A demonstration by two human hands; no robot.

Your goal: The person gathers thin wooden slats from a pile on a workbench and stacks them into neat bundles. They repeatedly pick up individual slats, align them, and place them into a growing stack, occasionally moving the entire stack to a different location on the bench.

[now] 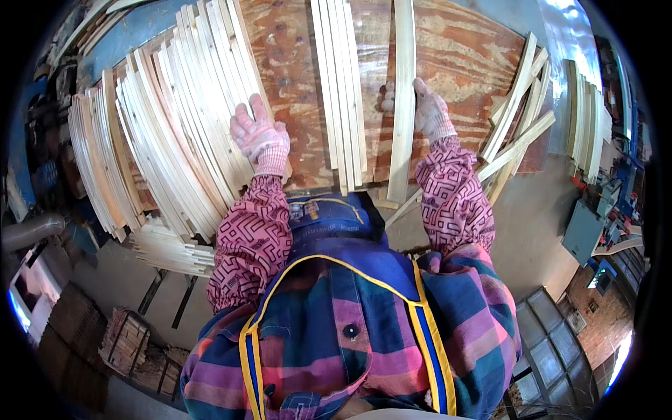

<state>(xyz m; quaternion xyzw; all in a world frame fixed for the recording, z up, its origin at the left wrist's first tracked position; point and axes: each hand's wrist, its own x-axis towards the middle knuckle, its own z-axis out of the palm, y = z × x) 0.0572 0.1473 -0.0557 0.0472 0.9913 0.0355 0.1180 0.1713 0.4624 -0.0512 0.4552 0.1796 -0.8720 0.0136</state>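
Note:
My left hand, in a pale knitted glove, rests on the right edge of a wide row of pale wooden strips. Its fingers are apart and lie flat on the wood. My right hand, gloved alike, grips a wider wooden slat from its right side. The thumb is at the slat's right edge, and fingertips show past its left edge; the slat hides the rest of the fingers. Between my hands, a small group of narrow strips lies lengthwise on the plywood tabletop.
On the right, loose strips lie crossed over the table's edge. Beyond them is another strip bundle. Shorter pieces are stacked below the left row. A grey-green machine box stands far right, and a wood pile sits lower left.

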